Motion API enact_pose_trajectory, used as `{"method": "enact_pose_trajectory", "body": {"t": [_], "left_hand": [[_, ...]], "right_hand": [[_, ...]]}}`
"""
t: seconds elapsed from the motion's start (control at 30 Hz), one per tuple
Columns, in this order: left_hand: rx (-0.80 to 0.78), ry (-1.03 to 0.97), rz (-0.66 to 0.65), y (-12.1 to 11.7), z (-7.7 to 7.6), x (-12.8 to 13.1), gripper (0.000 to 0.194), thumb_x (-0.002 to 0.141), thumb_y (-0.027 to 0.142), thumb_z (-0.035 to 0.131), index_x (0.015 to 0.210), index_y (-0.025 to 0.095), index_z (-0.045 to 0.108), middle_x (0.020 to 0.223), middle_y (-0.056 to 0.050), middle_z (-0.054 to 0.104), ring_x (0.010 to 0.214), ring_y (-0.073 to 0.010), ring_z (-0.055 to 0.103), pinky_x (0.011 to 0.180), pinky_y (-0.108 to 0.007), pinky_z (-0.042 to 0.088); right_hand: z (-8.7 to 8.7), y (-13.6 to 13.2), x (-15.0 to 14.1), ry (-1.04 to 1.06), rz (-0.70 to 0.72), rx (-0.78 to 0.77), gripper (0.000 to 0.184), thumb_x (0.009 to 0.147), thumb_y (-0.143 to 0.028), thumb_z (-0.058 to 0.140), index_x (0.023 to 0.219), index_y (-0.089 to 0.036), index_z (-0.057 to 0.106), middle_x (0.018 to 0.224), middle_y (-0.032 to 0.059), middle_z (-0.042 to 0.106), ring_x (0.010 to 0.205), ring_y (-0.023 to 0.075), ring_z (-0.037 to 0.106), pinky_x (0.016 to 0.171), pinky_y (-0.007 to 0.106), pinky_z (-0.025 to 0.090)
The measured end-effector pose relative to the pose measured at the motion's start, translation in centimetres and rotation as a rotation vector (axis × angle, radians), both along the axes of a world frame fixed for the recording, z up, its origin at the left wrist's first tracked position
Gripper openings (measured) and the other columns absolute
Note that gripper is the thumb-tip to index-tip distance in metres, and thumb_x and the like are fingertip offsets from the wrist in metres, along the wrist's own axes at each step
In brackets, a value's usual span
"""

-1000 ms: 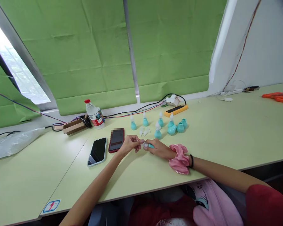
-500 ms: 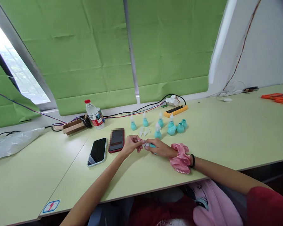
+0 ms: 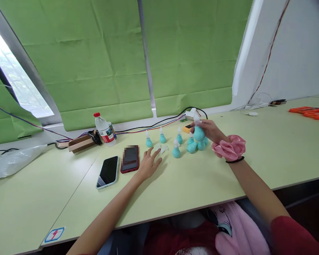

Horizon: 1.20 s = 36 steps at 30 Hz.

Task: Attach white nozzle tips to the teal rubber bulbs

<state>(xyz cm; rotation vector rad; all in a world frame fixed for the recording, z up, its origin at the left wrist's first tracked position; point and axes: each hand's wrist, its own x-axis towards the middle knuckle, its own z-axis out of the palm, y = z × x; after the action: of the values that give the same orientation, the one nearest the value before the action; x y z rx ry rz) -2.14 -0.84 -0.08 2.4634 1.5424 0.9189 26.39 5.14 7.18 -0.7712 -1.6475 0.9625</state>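
In the head view my right hand (image 3: 207, 128) is lifted at the right of the group, its fingers wrapped round the neck of a teal bulb aspirator (image 3: 199, 133) with a clear tip pointing up. Behind and below it are several teal bulbs, one lying on its side (image 3: 191, 147), partly hidden. My left hand (image 3: 148, 165) hovers low over the table, fingers spread and empty, close to some loose translucent tips (image 3: 163, 148). Tipped bulb aspirators stand upright around these: one at the left (image 3: 149, 142), one behind (image 3: 162, 137), one in front (image 3: 176, 152).
Left of my left hand lie a red-cased phone (image 3: 130, 159) and a light-cased phone (image 3: 107, 172). Behind them stand a water bottle (image 3: 105, 130) and an open cardboard box (image 3: 81, 143). A yellow power strip (image 3: 186, 129) sits behind the bulbs; orange scissors (image 3: 309, 112) rest far right.
My hands were together at the front, working on a teal bulb and its tip. They have parted: the right carried the tipped aspirator up and right, while the left opened near the loose tips.
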Motion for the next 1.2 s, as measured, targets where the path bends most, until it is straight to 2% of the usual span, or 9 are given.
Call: {"method": "enact_pose_trajectory", "body": {"t": [0.13,0.2,0.3,0.57,0.7,0.87,0.97,1.1,1.2], "left_hand": [[-0.034,0.324,0.052,0.5,-1.7,0.4,0.053,0.078,0.050,0.030,0.126,0.029,0.023,0.136,-0.007,0.011,0.121,-0.0348,0.009,0.092,-0.053,0.016],[-0.063,0.393,0.052,0.7,-2.2,0.4,0.053,0.078,0.050,0.026,0.127,0.029,0.021,0.136,-0.007,0.011,0.121,-0.0350,0.009,0.093,-0.054,0.012],[-0.082,0.413,0.026,0.7,-2.3,0.4,0.049,0.080,0.048,0.024,0.125,0.028,0.025,0.135,-0.008,0.017,0.120,-0.0330,0.016,0.093,-0.055,0.010],[0.020,0.316,-0.026,0.5,-0.6,-0.1,0.033,0.082,0.031,0.031,0.110,0.022,0.044,0.123,-0.008,0.039,0.113,-0.0224,0.032,0.094,-0.045,0.022],[0.033,0.299,0.031,0.9,-0.5,-0.8,0.031,0.080,0.022,0.033,0.105,0.019,0.050,0.117,-0.010,0.045,0.109,-0.0217,0.037,0.089,-0.037,0.032],[-0.046,0.366,0.021,1.0,-1.4,-1.0,0.036,0.082,0.029,0.030,0.115,0.024,0.041,0.126,-0.009,0.034,0.114,-0.0257,0.030,0.092,-0.046,0.023],[-0.086,0.375,0.015,1.0,-1.9,-0.5,0.042,0.082,0.039,0.025,0.123,0.028,0.029,0.133,-0.008,0.022,0.119,-0.0295,0.022,0.092,-0.053,0.014],[-0.089,0.370,-0.007,1.1,-2.2,0.1,0.048,0.081,0.045,0.024,0.126,0.031,0.019,0.137,-0.006,0.011,0.122,-0.0309,0.012,0.092,-0.055,0.009],[-0.082,0.356,-0.014,1.7,-2.1,0.6,0.048,0.080,0.046,0.025,0.126,0.033,0.018,0.137,-0.004,0.009,0.122,-0.0315,0.010,0.091,-0.055,0.010]], "right_hand": [[-1.5,3.0,2.4,-0.143,-0.844,0.296,0.031,0.066,-0.040,0.051,0.078,-0.013,0.059,0.075,0.0073,0.059,0.070,0.0183,0.052,0.069,0.032,0.040],[-2.4,4.2,3.6,-0.286,-1.094,0.348,0.031,0.066,-0.038,0.050,0.080,-0.012,0.060,0.080,0.0092,0.058,0.075,0.0203,0.050,0.070,0.033,0.038],[-3.8,5.5,5.3,-0.471,-1.286,0.243,0.032,0.066,-0.035,0.046,0.083,-0.011,0.059,0.084,0.0120,0.055,0.078,0.0224,0.048,0.066,0.033,0.037],[-7.4,7.5,7.5,-0.690,-1.164,-0.157,0.022,0.061,-0.025,0.050,0.076,-0.010,0.055,0.068,0.0103,0.052,0.065,0.0203,0.048,0.055,0.029,0.034],[-8.2,7.9,7.6,-0.633,-1.204,-0.207,0.029,0.059,-0.026,0.051,0.083,-0.009,0.051,0.075,0.0117,0.051,0.071,0.0227,0.048,0.060,0.032,0.035],[-6.7,6.4,6.2,-0.447,-1.440,-0.041,0.051,0.058,-0.033,0.052,0.102,-0.013,0.038,0.103,0.0145,0.040,0.093,0.0305,0.037,0.069,0.043,0.032],[-4.7,4.5,4.6,-0.375,-1.529,0.237,0.045,0.063,-0.032,0.048,0.103,-0.016,0.034,0.109,0.0127,0.034,0.101,0.0286,0.031,0.075,0.044,0.030],[-3.0,1.8,1.0,-0.336,-1.370,0.604,0.032,0.072,-0.026,0.040,0.101,-0.015,0.033,0.111,0.0142,0.033,0.107,0.0241,0.029,0.086,0.041,0.025],[-3.3,0.2,-2.4,-0.337,-1.095,0.650,0.031,0.072,-0.028,0.040,0.101,-0.016,0.034,0.113,0.0153,0.030,0.110,0.0266,0.026,0.087,0.045,0.024]]}}
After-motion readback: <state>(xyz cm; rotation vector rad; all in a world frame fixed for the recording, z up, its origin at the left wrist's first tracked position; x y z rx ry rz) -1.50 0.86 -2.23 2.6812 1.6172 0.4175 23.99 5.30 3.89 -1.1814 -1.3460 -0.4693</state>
